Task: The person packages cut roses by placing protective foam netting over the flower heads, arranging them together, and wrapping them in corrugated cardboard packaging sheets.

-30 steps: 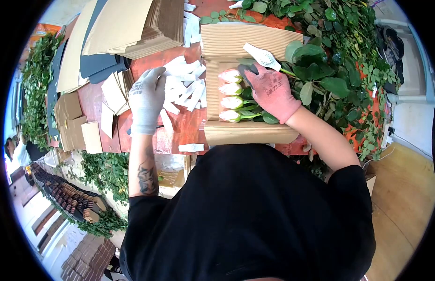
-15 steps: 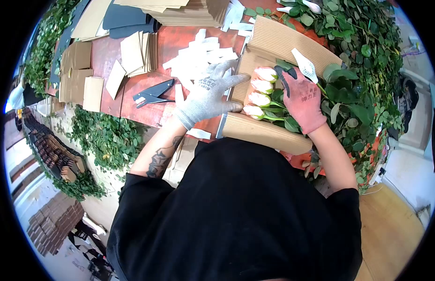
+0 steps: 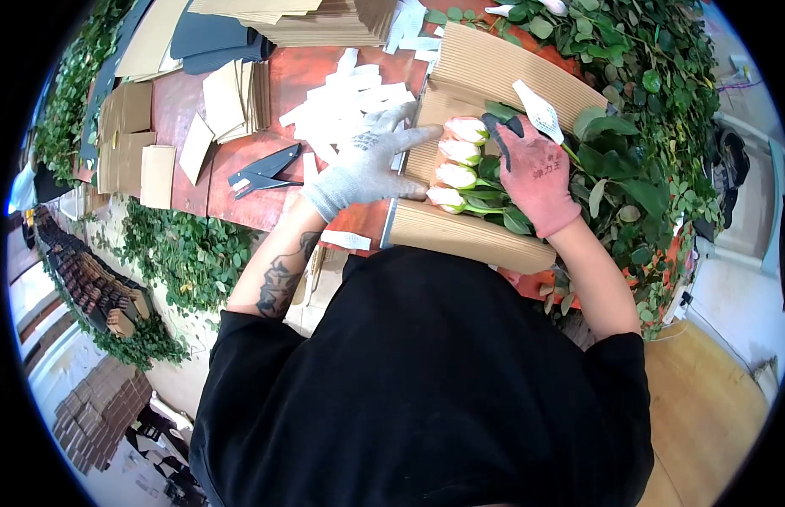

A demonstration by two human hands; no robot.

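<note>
Several pale pink roses (image 3: 456, 175) lie in a row on an unfolded sheet of corrugated cardboard (image 3: 515, 72), heads to the left and stems to the right. My left hand (image 3: 371, 160), in a grey glove, is open at the sheet's left edge. Its fingers spread toward the blooms, the index tip beside the top ones and the thumb by the lowest. My right hand (image 3: 538, 173), in a pink glove with dark fingertips, curls over the stems, its fingers closed at the top rose's stem; the grip is partly hidden. Just above it is a rosebud in a white net sleeve (image 3: 540, 111).
White paper strips (image 3: 346, 106) lie left of the cardboard, beside a black stapler (image 3: 265, 171). Stacked cardboard pieces (image 3: 236, 101) stand farther left, with a larger stack (image 3: 325, 21) at the back. Leafy rose stems (image 3: 633, 169) crowd the right side.
The whole view has shifted slightly, so things appear a little farther left. Both hands keep nearly the same places relative to the roses and cardboard.
</note>
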